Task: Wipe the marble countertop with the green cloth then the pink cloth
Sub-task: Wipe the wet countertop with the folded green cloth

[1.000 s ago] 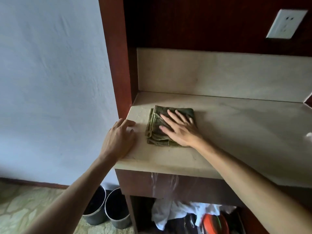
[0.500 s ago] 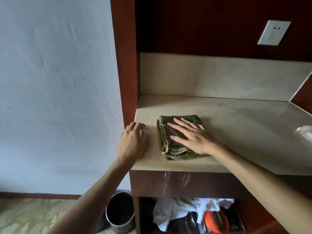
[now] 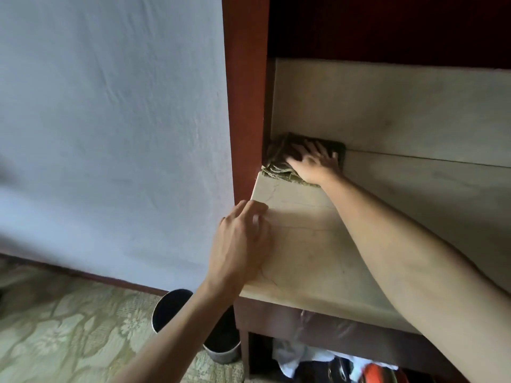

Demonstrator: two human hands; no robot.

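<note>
The folded green cloth [image 3: 278,164] lies in the back left corner of the beige marble countertop [image 3: 312,244], against the marble backsplash and the red-brown wooden side panel. My right hand [image 3: 313,164] presses flat on top of the cloth, fingers spread, and it is blurred by motion. My left hand [image 3: 240,244] rests on the front left corner of the countertop, fingers apart, holding nothing. No pink cloth is in view.
The red-brown wooden panel [image 3: 246,92] walls off the counter's left side and the marble backsplash [image 3: 387,106] its back. Two dark round bins [image 3: 171,308] stand on the patterned floor below left. White cloths and an orange object [image 3: 373,373] fill the open shelf underneath.
My right hand has pushed the green cloth from near the front left of the counter back into the rear left corner. My left hand stays on the front left edge.
</note>
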